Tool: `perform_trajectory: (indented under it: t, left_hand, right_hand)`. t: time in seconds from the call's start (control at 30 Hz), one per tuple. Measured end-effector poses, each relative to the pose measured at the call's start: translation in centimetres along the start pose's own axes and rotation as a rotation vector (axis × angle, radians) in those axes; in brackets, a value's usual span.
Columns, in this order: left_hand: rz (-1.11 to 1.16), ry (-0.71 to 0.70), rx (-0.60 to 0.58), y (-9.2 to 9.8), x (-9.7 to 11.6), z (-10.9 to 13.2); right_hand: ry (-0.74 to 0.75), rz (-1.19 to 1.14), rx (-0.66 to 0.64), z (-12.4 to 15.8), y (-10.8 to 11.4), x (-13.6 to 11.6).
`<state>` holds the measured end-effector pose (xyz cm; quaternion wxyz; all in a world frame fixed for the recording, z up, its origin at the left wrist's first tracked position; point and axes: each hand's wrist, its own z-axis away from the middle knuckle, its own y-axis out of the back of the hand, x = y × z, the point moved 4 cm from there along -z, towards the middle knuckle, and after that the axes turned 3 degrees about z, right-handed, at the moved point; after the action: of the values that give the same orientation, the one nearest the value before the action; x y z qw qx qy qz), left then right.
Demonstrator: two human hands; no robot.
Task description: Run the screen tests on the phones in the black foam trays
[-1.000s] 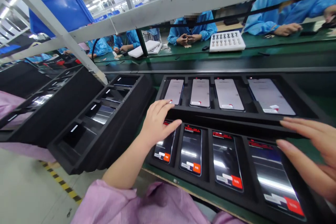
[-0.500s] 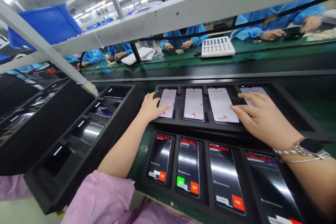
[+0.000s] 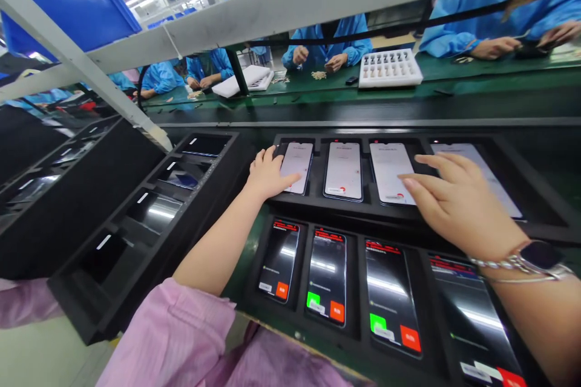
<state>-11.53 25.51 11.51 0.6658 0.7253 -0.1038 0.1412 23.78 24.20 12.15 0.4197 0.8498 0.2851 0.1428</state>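
Note:
Two black trays of phones lie in front of me. The far tray (image 3: 535, 217) holds several phones with white screens. The near tray (image 3: 354, 338) holds several with dark screens and red and green buttons. My left hand (image 3: 267, 174) rests on the far tray's left end, fingers spread, thumb on the leftmost white phone (image 3: 297, 167). My right hand (image 3: 454, 199) hovers open over the far tray, fingertips touching the third white phone (image 3: 389, 170). A watch and bracelet sit on my right wrist.
More black trays (image 3: 149, 224) of dark phones stand tilted at my left. A grey shelf rail (image 3: 290, 6) crosses above, with a blue bin (image 3: 68, 6) at top left. Across the green belt (image 3: 454, 87), people in blue coats work beside a white parts tray (image 3: 389, 69).
Both hands have moved from the near tray up onto the far tray of white-screened phones. Green buttons have appeared on two dark phones in the near tray.

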Motion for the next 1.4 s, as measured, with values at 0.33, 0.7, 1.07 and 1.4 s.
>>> perform_trajectory:
  t: [0.33, 0.7, 1.07, 1.4]
  left_hand:
    - [0.031, 0.002, -0.001, 0.2, 0.0, 0.2]
    - [0.14, -0.029, 0.072, -0.5, -1.3, 0.0]
    - [0.209, -0.093, 0.407, 1.1, -1.2, 2.0]
    - [0.111, -0.53, 0.138, -5.9, 2.2, 23.3]
  right_hand:
    - [0.022, -0.08, -0.149, -1.8, -3.1, -4.7]
    - [-0.313, 0.148, -0.022, 5.8, 3.9, 6.8]
    - [-0.452, 0.109, -0.027, 6.9, 4.7, 7.6]
    - [-0.17, -0.158, -0.064, 14.6, 9.7, -6.9]
